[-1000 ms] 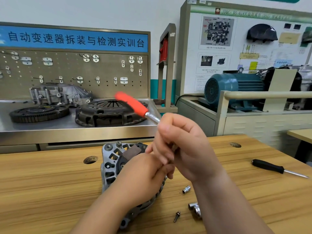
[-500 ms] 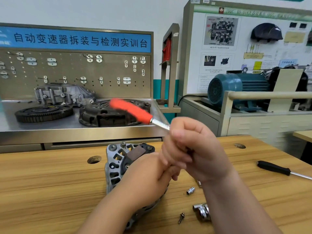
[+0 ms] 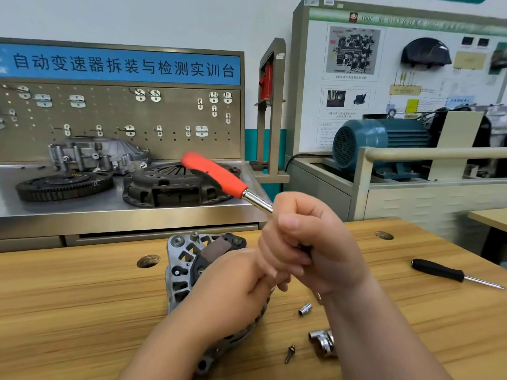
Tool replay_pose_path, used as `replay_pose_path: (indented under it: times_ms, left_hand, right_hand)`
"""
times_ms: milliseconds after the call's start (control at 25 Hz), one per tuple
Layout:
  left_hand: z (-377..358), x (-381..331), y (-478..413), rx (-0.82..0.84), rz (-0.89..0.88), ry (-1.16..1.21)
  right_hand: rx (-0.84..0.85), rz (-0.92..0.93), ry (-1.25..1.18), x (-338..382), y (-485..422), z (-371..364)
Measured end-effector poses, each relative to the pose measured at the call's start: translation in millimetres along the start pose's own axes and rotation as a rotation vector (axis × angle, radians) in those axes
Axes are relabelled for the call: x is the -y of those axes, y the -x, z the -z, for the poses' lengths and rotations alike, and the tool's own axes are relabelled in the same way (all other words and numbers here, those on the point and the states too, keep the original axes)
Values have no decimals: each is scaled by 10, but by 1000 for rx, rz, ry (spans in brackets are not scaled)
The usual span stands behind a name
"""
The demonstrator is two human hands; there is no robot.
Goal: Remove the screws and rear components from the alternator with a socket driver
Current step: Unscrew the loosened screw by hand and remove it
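I log the left hand (image 3: 236,292) over the alternator (image 3: 181,259), likely steadying it, finger state unclear; the right hand (image 3: 315,248) curls its fingers round the socket driver (image 3: 216,174) low on its shaft, for control.

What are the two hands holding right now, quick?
Left hand: grips the grey metal alternator on the wooden table.
Right hand: grips the red-handled socket driver by its metal shaft.

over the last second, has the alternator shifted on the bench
No: the alternator keeps the same spot just right of the round hole in the wooden table.
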State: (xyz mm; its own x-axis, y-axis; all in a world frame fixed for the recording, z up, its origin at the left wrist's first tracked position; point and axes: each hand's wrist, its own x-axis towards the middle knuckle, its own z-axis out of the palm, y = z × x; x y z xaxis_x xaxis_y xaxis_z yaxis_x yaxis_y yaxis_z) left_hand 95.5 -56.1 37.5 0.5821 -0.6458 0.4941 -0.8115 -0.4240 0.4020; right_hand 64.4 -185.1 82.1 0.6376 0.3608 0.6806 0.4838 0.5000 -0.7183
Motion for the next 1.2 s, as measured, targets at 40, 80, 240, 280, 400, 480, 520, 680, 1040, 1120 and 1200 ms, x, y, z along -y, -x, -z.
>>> replay_pose_path:
  times_ms: [40,80,240,280,400,480,520,680,1040,1120,1200]
  left_hand:
    - [-9,7,-5,-8,3,-18]
    - [-19,8,-13,-16,11,-40]
    - [-37,-25,-37,-35,22,-83]
    - [-32,-26,-32,-31,21,-76]
    - [1,-12,1,4,28,-34]
    - [20,-10,15,16,29,3]
    - [18,-9,12,22,28,-3]
    - [-21,-28,-33,-21,31,-63]
    - [16,-1,-8,59,32,77]
    - [7,-3,-26,29,44,29]
    - [-11,-25,-38,-9,51,-34]
  right_hand:
    - [-95,26,41,-35,4,-13]
    - [-250,70,142,-90,10,-31]
    - [-777,244,513,-239,0,-129]
    - [-706,213,472,-226,1,-123]
    - [-178,29,154,-71,-4,-57]
    - [11,-10,28,-10,0,-17]
    - [-17,2,32,-23,0,-19]
    - [-673,217,461,-221,7,-124]
    - [-1,-18,22,7,5,15]
    - [-217,38,128,-72,1,-24]
    - [-595,165,352,-192,10,-104]
